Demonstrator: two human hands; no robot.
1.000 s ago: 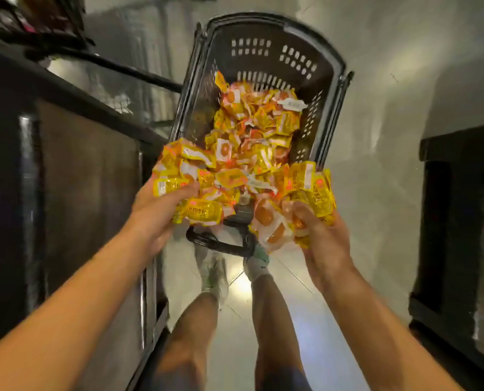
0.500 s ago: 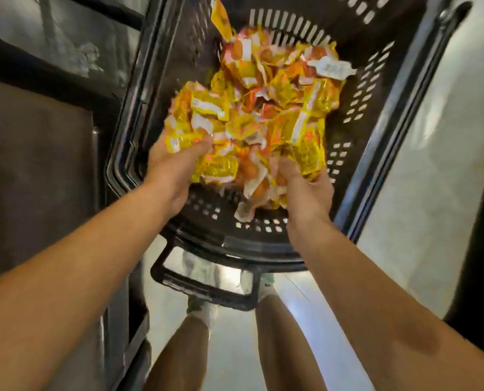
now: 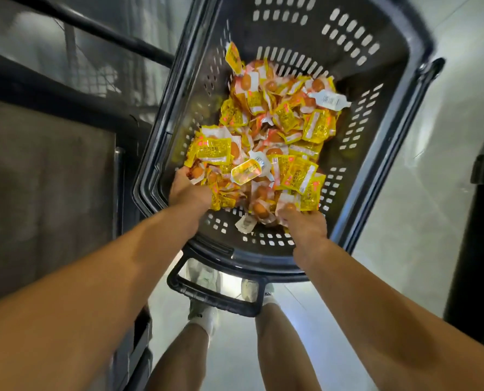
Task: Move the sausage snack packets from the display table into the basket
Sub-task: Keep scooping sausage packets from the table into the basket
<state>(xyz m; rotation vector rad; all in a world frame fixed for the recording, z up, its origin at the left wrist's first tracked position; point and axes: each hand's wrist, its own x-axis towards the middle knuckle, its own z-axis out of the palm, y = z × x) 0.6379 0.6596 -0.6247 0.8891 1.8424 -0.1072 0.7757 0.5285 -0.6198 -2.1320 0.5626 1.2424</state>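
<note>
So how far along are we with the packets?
Done: a heap of sausage packets already lies in the basket. In hand: the left hand and right hand are lowering another armful inside it. Left: letting go; the display table is out of view, so I can't tell what remains.

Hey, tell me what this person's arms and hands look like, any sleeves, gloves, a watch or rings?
Both forearms are bare to the frame's edge: no sleeves show. The left hand and right hand wear no gloves, and no watch or bracelet shows at either wrist. Rings cannot be checked, because the fingers are buried among the packets.
</note>
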